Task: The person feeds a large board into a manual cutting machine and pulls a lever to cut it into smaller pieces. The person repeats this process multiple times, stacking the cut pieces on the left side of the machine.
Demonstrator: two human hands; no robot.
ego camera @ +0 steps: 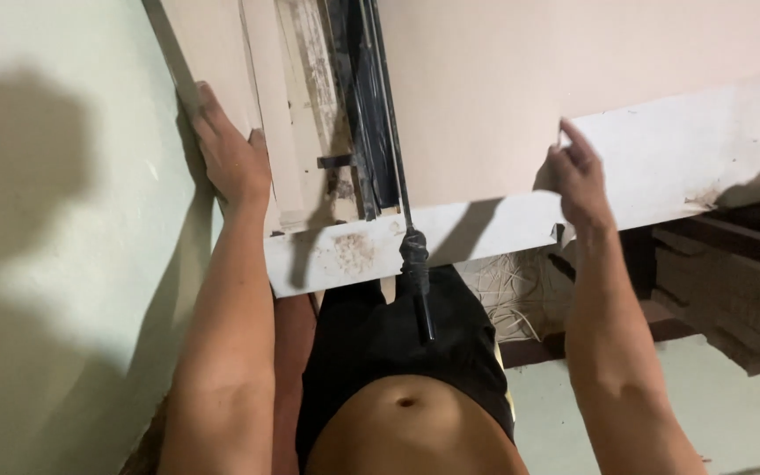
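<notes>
A large pale pink flat board [503, 97] lies across a white bench top [661, 167] in front of me. My right hand [578, 176] pinches the near edge of this board at the bench's front edge. My left hand [230, 154] presses flat against the left edge of a second beige panel [222, 62], next to the pale green wall. Between the two panels runs a dark metal tool [371, 114] whose black handle [417, 281] sticks out over the bench's front toward my body.
A pale green wall [54, 237] stands close on the left. Under the bench at right are stacked wooden boards [732, 290] and a pile of straw-like strips [521, 299]. The light floor [661, 396] shows at lower right.
</notes>
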